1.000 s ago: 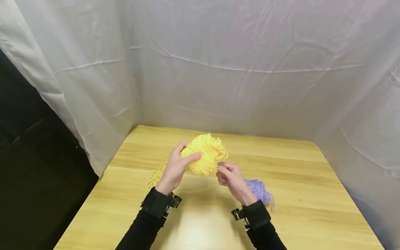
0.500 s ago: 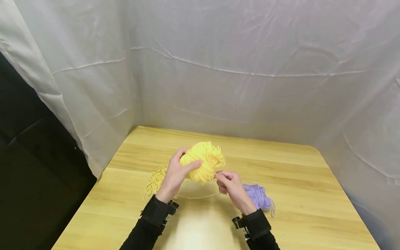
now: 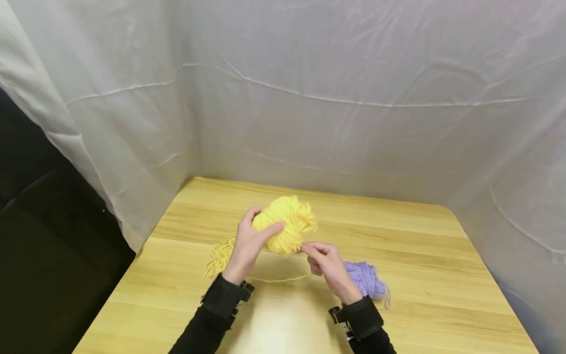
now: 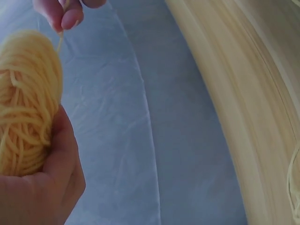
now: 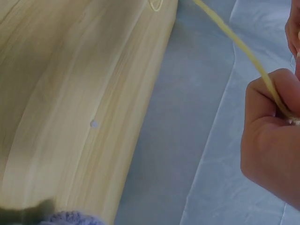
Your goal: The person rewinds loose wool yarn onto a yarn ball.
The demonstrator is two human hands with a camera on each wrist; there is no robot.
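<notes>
My left hand (image 3: 247, 241) grips a ball of yellow yarn (image 3: 287, 223) above the wooden table (image 3: 398, 295); the left wrist view shows the yellow ball (image 4: 26, 98) against my palm. My right hand (image 3: 325, 260) pinches a yellow strand (image 5: 243, 51) just below and to the right of the ball. The strand (image 3: 278, 280) droops to the table and runs left to a loose pile of yellow yarn (image 3: 218, 255). A ball of purple yarn (image 3: 364, 278) lies on the table to the right of my right wrist.
White cloth (image 3: 331, 98) hangs behind and on both sides of the table. Past the table's left edge is a dark gap (image 3: 53, 236). Black sleeves and wrist straps (image 3: 225, 297) cover both forearms.
Both hands and the yellow ball have come slightly lower and to the left. The slack strand now lies more plainly on the table between my wrists.
</notes>
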